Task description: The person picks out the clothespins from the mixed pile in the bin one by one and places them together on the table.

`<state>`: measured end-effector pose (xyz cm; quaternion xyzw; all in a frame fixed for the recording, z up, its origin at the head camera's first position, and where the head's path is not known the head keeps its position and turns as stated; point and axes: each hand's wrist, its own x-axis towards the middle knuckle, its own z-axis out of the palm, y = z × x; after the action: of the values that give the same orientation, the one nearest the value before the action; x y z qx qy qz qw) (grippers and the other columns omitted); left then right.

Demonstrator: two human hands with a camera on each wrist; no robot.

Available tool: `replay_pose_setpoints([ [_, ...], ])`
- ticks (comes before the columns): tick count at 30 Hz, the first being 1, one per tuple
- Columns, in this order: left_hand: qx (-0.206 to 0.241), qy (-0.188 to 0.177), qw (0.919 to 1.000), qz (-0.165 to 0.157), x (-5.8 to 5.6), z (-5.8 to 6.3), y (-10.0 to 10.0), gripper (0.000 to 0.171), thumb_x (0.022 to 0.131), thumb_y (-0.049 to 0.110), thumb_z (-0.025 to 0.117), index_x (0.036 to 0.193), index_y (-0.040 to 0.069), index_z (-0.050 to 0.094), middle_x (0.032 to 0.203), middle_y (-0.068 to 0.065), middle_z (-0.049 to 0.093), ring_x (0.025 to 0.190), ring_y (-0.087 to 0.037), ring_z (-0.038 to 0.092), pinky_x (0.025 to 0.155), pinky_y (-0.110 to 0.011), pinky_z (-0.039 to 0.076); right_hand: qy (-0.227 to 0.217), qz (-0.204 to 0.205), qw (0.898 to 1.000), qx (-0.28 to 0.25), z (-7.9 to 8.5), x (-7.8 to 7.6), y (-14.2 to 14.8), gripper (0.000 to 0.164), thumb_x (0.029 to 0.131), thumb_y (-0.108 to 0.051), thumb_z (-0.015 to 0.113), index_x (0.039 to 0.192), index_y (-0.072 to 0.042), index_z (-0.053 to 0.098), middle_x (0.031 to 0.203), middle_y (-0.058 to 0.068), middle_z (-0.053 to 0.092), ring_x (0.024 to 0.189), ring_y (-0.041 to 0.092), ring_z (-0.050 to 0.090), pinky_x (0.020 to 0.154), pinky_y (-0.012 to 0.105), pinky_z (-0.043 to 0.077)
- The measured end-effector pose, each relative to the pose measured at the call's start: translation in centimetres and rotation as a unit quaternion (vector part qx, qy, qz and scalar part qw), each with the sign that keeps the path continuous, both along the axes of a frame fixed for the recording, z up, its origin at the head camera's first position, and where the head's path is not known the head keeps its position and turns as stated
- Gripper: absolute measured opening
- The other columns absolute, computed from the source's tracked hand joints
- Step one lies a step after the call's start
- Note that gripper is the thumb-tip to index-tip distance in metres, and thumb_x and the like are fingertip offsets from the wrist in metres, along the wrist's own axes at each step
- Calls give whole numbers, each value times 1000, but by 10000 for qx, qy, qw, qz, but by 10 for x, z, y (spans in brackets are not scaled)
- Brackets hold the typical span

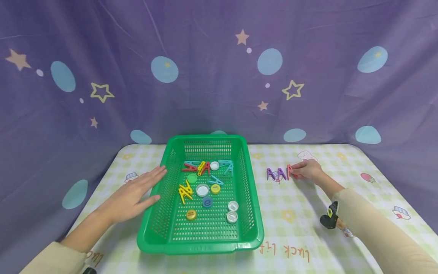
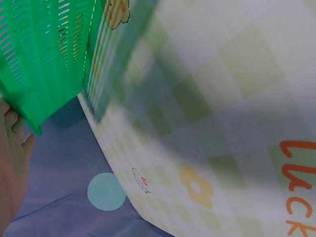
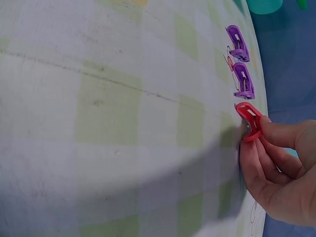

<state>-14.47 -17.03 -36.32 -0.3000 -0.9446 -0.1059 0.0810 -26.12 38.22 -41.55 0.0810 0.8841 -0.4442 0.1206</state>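
Pinching, thumb and fingers together: right hand (image 1: 309, 170), clamped on one red clothespin (image 3: 252, 120), which sits at the fingertips. Just left of the grip: two purple clothespins (image 3: 244, 82), side by side, in a row with the red one. Below the grip: checked tablecloth (image 1: 291, 234). Farther left, well apart from the grip: one green basket (image 1: 256, 213), perforated, containing loose clothespins (image 1: 201, 168) in red, yellow and blue, and round caps (image 1: 207, 202) in several colours. Across the basket from the grip: left hand (image 1: 131, 196), fingers straight, thumb spread apart, fingertips at the rim. Behind the grip: purple curtain (image 1: 212, 114), printed with stars and ovals.
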Motion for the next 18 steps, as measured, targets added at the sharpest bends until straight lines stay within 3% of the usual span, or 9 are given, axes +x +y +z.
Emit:
replay_pose_setpoints([
  [2, -4, 4, 10000, -5, 0, 0, 0, 68, 94, 36, 58, 153, 18, 29, 160, -6, 29, 142, -34, 36, 109, -57, 36, 98, -5, 9998, 189, -1, 0, 1, 40, 84, -14, 74, 116, 8, 65, 95, 8, 73, 57, -4, 60, 57, 15, 52],
  [5, -1, -13, 10000, -19, -1, -1, 0, 68, 94, 36, 58, 153, 17, 29, 160, -6, 29, 143, -34, 36, 109, -57, 36, 160, 24, 9995, 269, -2, 0, 2, 39, 83, -15, 75, 114, 7, 66, 67, -14, 68, 56, -2, 61, 57, 15, 52],
  [18, -37, -14, 10000, 3, -1, -1, -1, 68, 95, 37, 57, 153, 18, 28, 160, -6, 28, 142, -34, 36, 109, -57, 36, 422, 103, 9936, 1044, 0, 2, -1, 35, 82, -22, 75, 110, 0, 70, 81, 4, 76, 62, 4, 59, 61, 19, 45],
])
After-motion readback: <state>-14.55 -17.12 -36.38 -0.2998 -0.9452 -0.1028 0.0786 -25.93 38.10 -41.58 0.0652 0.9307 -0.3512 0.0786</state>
